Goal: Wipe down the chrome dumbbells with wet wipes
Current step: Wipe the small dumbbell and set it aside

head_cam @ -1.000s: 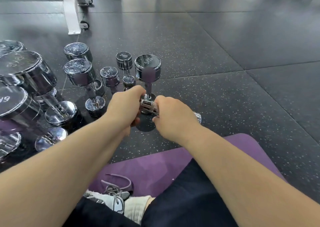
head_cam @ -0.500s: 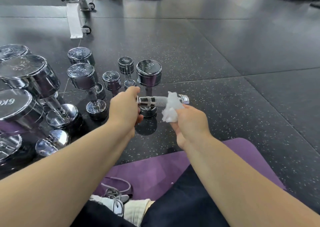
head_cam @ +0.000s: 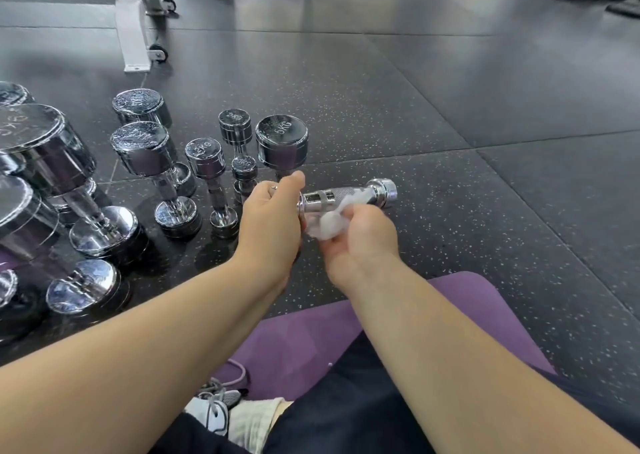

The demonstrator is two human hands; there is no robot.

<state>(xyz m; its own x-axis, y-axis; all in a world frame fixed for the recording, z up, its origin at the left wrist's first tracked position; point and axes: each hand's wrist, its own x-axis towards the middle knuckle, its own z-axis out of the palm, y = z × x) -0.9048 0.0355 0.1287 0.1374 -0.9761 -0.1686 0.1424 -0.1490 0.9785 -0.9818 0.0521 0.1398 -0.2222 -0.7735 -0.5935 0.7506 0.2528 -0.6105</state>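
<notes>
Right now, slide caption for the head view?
Left hand grips a small chrome dumbbell; right hand presses a wet wipe against its handle.

Left hand holds dumbbell; right hand presses wipe against it.

Purple mat, grey shoe, white bench frame

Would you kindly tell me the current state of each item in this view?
Small dumbbell, lifted, horizontal, held by one end.
Wet wipe, crumpled, pressed against the dumbbell's handle.
Left hand, gripping the dumbbell's end.
Right hand, holding the wipe.
5 kg dumbbell, upright on the floor.
</notes>
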